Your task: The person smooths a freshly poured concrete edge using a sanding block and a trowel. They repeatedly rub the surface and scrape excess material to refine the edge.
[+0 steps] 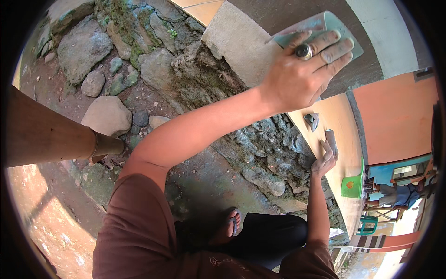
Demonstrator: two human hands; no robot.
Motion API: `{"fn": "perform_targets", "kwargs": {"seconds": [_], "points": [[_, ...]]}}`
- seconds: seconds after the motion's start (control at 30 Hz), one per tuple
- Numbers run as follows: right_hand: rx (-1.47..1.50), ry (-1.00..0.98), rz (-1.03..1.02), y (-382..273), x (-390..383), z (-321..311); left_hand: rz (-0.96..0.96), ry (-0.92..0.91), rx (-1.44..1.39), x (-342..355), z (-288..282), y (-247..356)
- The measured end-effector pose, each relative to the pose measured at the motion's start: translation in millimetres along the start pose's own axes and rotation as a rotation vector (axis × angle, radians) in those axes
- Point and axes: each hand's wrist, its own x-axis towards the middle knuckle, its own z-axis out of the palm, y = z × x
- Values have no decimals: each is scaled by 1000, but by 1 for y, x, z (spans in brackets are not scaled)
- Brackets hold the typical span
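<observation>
My left hand (309, 74) is at the top, its fingers with a large ring pressed over a pale grey-green curved sheet (341, 30), which lies against a dark painted band (381, 9) beside a pale plaster strip. My right hand (324, 160) is lower on the right at the beige ledge (346, 186), fingers curled round a small grey rolled piece (330, 138). A crumpled grey piece (311, 120) lies on the ledge above it. Both forearms reach across the rough stone edge below the ledge.
A green container (351, 186) sits farther along the ledge, near a green stool (367, 224) and a person (404, 195) at far right. A thick brown post (55, 130) stands left, among loose rocks (107, 116). A sandaled foot (230, 223) shows below.
</observation>
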Motion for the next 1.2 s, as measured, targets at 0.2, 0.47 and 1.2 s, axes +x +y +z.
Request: {"fn": "perform_targets", "kwargs": {"seconds": [0.2,0.47,1.2], "points": [[5,0,-12,2,1,5,39,-322,-126,-59,-24,11],[-14,2,-8,5,-1,-1,16,-34,-49,0,5,14],[-18,-5,15,1,-3,-2,-438,-249,-41,-2,-54,-67]]}}
